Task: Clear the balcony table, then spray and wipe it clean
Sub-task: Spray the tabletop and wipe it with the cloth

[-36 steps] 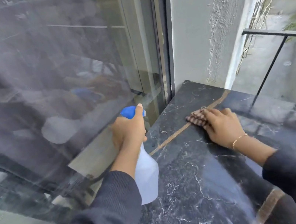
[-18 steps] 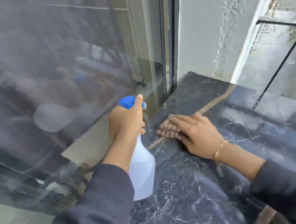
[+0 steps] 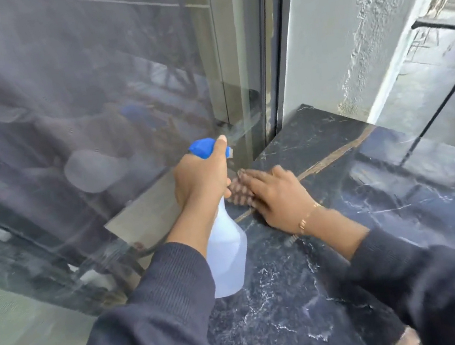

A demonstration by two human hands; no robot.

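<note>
The balcony table has a dark marble top with white veins and tan seams. My left hand grips a white spray bottle with a blue trigger head, held at the table's left edge. My right hand lies flat on a striped brown cloth, pressing it onto the tabletop near the left edge, right beside the left hand. Most of the cloth is hidden under the fingers.
A glass door with a dark frame runs along the table's left side. A rough grey wall stands behind the far corner. A black metal railing borders the right side, with a drop beyond it.
My right hand has slid the cloth leftward across the tabletop, from the tan seam toward the left edge. The left hand with the bottle has stayed about where it was.
</note>
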